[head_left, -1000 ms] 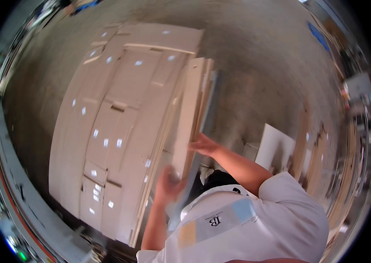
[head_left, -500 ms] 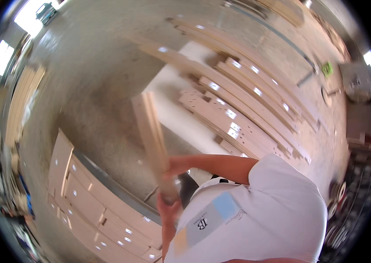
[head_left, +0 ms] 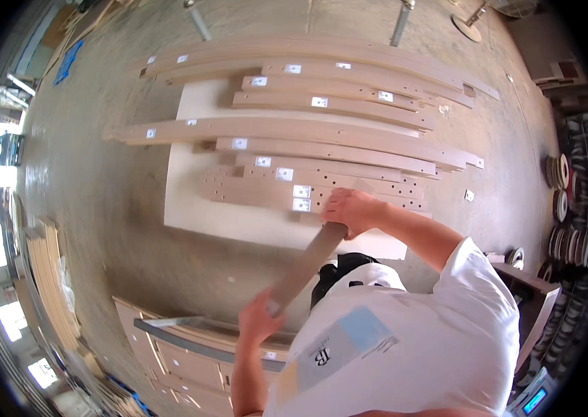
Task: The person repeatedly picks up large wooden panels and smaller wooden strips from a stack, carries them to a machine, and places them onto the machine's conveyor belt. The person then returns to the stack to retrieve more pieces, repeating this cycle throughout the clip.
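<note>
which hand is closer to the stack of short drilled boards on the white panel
Right. The right hand grips the plank's far end just over the stack of short drilled boards; the left hand holds its near end, well back.

Labelled boards are crowding the white sheet; bare concrete floor is lying open left of the sheet, panel stack blocking nearer.

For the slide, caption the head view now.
Both hands, left and right, carry a narrow wooden board above labelled boards on the floor.
</note>
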`<control>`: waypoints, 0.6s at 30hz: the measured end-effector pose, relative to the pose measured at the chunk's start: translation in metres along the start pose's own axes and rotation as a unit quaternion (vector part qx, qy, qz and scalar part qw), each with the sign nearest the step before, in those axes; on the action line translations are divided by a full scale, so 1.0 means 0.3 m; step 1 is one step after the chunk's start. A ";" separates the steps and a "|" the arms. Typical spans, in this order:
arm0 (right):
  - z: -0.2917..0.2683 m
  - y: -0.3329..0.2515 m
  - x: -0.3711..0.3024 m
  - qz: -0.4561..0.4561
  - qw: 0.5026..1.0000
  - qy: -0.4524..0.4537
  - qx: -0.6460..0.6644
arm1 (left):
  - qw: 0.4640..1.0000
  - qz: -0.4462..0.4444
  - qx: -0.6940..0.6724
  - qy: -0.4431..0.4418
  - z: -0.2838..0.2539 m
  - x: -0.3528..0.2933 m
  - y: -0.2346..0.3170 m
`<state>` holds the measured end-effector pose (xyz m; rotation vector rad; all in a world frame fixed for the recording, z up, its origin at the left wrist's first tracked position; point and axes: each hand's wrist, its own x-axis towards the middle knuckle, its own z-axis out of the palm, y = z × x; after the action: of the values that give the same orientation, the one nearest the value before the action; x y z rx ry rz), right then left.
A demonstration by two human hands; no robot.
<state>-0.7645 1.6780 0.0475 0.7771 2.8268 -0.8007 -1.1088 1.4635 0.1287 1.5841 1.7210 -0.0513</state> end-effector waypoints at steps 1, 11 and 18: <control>-0.005 0.032 -0.021 0.037 0.995 -0.092 0.018 | 1.000 0.018 0.011 -0.023 -0.036 0.048 0.021; -0.015 0.344 -0.041 0.266 0.952 0.075 0.131 | 0.963 0.145 0.064 0.219 -0.038 0.361 0.108; -0.028 0.786 0.200 0.421 0.890 0.173 0.044 | 0.991 -0.089 -0.102 -0.002 0.548 0.068 -0.014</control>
<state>-0.6979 1.8814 -0.0682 2.1117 2.2728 -0.6637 -1.0279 1.3948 0.0014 1.2801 1.7995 0.0314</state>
